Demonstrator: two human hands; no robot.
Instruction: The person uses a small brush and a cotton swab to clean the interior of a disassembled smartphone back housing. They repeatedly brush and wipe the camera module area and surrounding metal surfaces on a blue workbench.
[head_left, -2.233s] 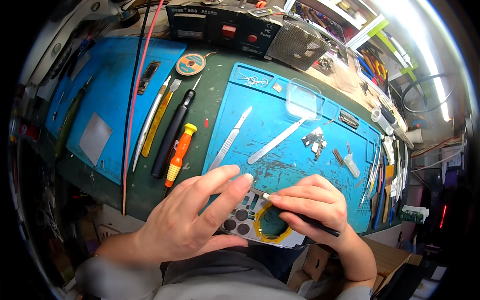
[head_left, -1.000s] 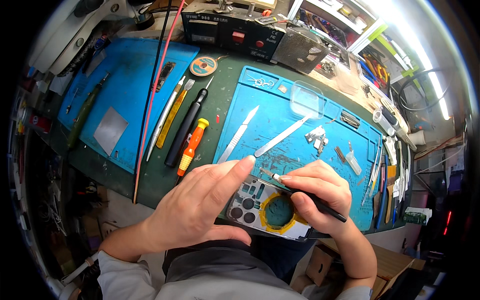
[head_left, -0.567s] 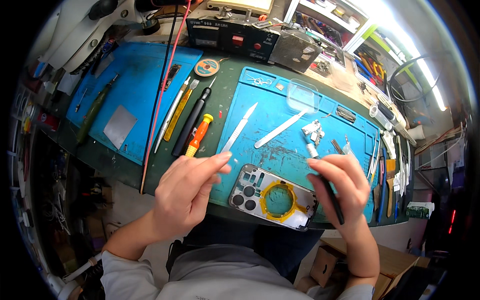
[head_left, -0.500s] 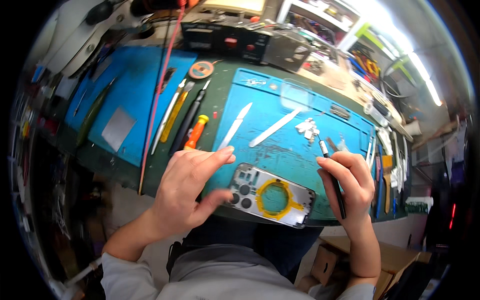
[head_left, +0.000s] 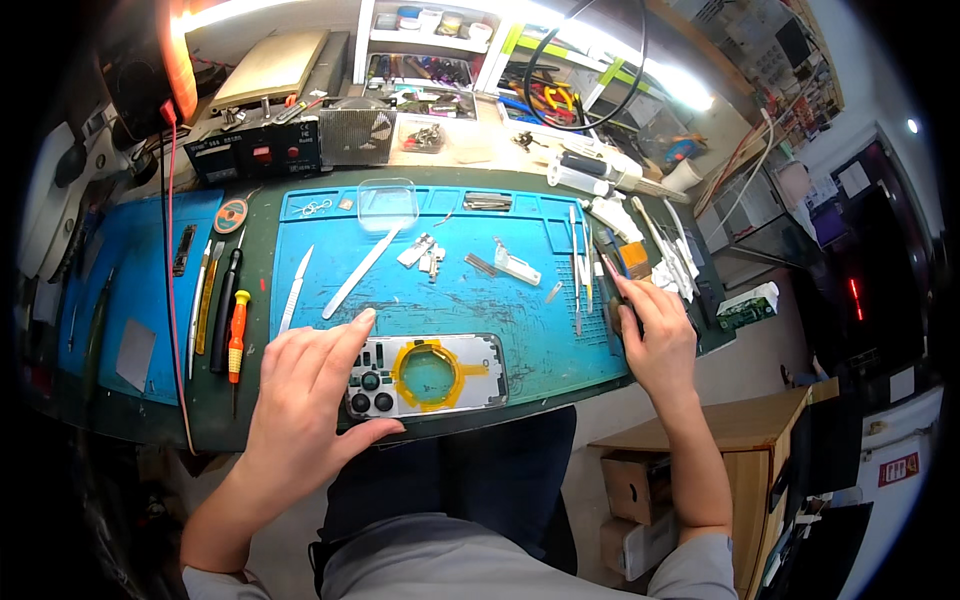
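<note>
At the far left, a white jointed metal arm (head_left: 60, 205) fades into the dark rim, partly cut off. A black cable and a pink-red cable (head_left: 174, 280) hang in front of a blue work mat (head_left: 150, 290), hiding a strip of it. To its right stand an orange-and-yellow screwdriver (head_left: 238, 330) and other slim tools in a row.

The left hand (head_left: 312, 385) is spread wide, thumb well apart from the fingers, at the left end of a silver-grey rectangular phone shell (head_left: 482, 388). That shell lies at the near edge of a second blue mat (head_left: 520, 340); the hand covers part of its left end—contact is hard to tell. Three dark round discs (head_left: 371, 382) sit beside a ring of yellow tape (head_left: 457, 376), with blue showing through the opening.

Beyond it lie a scalpel (head_left: 296, 288), a flat white blade-like tool (head_left: 362, 270) and small silver metal pieces (head_left: 422, 255). At the right edge, the right hand (head_left: 657, 335) is narrow, thumb near forefinger, among slim tools—whether it grips one cannot be told. Its forearm blocks part of a wooden cabinet (head_left: 745, 430).
</note>
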